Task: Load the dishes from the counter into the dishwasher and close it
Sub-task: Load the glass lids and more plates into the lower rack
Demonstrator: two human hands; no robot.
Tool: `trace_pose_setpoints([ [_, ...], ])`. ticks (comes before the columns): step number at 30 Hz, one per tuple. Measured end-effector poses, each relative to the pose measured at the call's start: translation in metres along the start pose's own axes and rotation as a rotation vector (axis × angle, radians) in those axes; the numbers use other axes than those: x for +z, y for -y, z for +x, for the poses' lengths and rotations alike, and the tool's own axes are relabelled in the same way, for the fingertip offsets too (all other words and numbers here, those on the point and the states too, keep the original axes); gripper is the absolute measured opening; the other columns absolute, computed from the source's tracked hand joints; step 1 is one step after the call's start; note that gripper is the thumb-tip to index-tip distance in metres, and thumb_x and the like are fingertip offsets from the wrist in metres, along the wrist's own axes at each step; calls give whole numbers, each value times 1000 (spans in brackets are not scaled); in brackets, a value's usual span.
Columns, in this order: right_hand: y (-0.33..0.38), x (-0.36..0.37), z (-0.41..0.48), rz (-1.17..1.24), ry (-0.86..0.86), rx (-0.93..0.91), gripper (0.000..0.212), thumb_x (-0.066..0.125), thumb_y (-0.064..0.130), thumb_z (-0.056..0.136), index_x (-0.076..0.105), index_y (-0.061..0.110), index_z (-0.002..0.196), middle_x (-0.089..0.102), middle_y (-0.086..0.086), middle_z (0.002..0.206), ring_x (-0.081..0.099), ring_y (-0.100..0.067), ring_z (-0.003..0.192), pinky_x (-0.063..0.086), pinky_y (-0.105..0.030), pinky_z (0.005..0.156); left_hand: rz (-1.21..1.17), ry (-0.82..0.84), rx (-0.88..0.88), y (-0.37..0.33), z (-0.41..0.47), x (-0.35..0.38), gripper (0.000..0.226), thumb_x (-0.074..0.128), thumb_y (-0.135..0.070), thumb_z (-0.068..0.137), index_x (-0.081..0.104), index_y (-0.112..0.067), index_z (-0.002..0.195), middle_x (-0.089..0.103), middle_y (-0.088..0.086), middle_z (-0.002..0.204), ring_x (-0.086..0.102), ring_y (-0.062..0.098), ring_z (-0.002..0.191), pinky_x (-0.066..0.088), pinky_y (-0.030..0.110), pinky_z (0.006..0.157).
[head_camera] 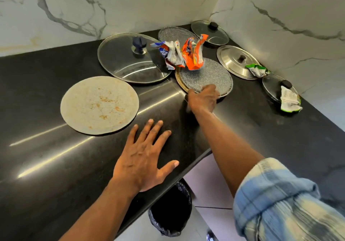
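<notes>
Right grip point(202, 99): fingers curled over the near rim of the plate point(211, 76), clamped on it. Left grip point(143, 158): flat, fingers spread apart, pressed on the table point(46, 156) near its front edge, holding nothing.

Plate lies toward the back corner of the table, between the glass lid point(127, 59) and the steel lid point(235, 61). Orange wrapper point(194, 54) and white wrapper point(170, 54) stand loose on its far side. Dishwasher not in view.

Risks, as judged:
- If you tilt the plate as you lift, the wrappers slide off onto the table or floor, or ride along into the dishwasher. The bin point(171, 212) sits below the front edge, so you could empty them there first.
- You hold one rim only, with the load on the far side. The plate may pivot down and slip.
- A brass-coloured rim shows under the plate's left side. You cannot tell if a second dish lies beneath. If so, it may drag or drop.
- The glass lid lies just beside the plate, and a leftward swing could knock it.
</notes>
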State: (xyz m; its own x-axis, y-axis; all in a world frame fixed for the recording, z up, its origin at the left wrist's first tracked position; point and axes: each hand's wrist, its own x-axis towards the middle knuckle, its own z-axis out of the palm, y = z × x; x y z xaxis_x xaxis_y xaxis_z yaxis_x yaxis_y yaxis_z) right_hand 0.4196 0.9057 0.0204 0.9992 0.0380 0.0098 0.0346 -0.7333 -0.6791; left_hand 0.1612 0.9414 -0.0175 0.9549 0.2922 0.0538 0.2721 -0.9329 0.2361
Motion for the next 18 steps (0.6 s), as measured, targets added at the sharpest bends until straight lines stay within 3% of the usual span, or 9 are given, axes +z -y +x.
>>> trace_pose_setpoints([
  [4,14,-8,32,322,-232,470,100,77,49,81,17,5,149,28,-15,143,52,-33,120,46,-38,96,5,7,-6,0,2,1,87,23,-86,92,29,-34,162,13,0,175,2,22,163,8,56,129],
  [9,9,-17,61,160,-223,653,146,93,53,59,-2,5,159,31,-16,145,52,-32,123,45,-41,100,13,22,-15,0,2,-1,87,23,-85,92,28,-34,162,13,1,175,4,23,163,9,56,129],
  [13,1,-22,77,104,-106,639,140,96,52,54,14,0,154,44,-22,146,51,-38,131,47,-46,104,12,23,-10,1,3,0,87,25,-85,92,30,-33,162,16,2,175,7,24,163,12,57,128],
  [15,-6,-29,87,204,-34,625,126,99,40,55,24,2,150,50,-21,144,55,-37,127,51,-46,103,19,28,-15,1,3,0,87,25,-85,92,29,-33,162,15,1,175,6,24,163,11,57,128],
  [18,-16,-34,93,321,115,604,119,97,27,62,25,6,154,52,-17,144,55,-30,123,51,-45,102,20,30,-14,1,2,1,87,24,-85,92,28,-34,162,14,1,175,5,23,163,11,57,128],
])
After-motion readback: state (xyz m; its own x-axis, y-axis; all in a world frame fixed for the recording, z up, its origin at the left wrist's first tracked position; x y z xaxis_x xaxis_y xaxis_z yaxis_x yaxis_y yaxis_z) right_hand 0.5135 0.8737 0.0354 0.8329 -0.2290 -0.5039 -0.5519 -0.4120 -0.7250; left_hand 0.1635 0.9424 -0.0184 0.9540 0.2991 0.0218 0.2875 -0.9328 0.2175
